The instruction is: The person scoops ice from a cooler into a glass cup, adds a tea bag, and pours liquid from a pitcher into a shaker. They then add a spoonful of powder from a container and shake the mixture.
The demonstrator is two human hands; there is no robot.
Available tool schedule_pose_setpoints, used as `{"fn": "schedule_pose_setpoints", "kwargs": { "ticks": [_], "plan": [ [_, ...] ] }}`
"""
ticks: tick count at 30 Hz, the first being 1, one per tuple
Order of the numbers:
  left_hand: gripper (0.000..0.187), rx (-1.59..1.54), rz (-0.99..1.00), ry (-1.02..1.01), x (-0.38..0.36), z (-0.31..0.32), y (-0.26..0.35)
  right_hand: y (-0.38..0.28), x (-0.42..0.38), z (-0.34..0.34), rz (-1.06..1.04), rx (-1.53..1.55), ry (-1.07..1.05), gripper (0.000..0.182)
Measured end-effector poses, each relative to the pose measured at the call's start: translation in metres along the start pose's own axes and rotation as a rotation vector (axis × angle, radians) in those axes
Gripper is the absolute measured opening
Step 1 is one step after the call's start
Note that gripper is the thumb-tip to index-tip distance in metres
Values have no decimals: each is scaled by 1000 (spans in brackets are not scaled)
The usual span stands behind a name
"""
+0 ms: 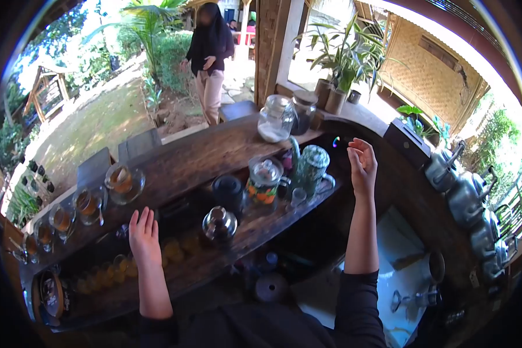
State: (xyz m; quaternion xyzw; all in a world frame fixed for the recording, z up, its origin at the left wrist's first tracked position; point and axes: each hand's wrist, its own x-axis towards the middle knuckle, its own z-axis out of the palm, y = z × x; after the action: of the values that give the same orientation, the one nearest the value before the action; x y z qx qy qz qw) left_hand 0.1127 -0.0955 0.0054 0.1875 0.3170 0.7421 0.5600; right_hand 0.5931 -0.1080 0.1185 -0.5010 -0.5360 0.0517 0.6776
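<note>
My left hand (145,238) is raised over the wooden counter (206,148), fingers stretched out and holding nothing. Nearest to it are a glass cup of brown drink (120,180) on a saucer and a shiny metal pot (219,224). Several similar cups run along the counter to the left. My right hand (362,165) is also raised, its fingers loosely curved and apart, with nothing in it. To its left stand a green speckled enamel pitcher (313,165), a small clear glass (298,197) and a lidded glass jar with an orange fruit pattern (264,184).
A glass jar of white grains (275,120) and a dark-filled jar (303,110) stand at the back. Several metal kettles (468,197) line the right side. Upturned-looking glassware (414,298) sits at lower right. A person (210,58) stands outside beyond the counter.
</note>
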Motion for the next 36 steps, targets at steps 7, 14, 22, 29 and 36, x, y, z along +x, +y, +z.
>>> {"fn": "schedule_pose_setpoints", "kwargs": {
  "ticks": [7,14,22,29,36],
  "plan": [
    [24,240,150,-233,-75,71,-28,126,149,-18,56,-369,41,27],
    [19,349,205,-246,-92,76,-38,191,257,23,7,-777,2,42],
    [18,443,296,-74,-106,59,-22,251,305,45,108,-1036,-122,53],
    [17,465,265,-79,-101,61,-28,240,307,52,346,-1068,-85,53],
    [16,418,203,-106,-90,65,-34,295,341,15,123,-733,-213,44]
  ]
}}
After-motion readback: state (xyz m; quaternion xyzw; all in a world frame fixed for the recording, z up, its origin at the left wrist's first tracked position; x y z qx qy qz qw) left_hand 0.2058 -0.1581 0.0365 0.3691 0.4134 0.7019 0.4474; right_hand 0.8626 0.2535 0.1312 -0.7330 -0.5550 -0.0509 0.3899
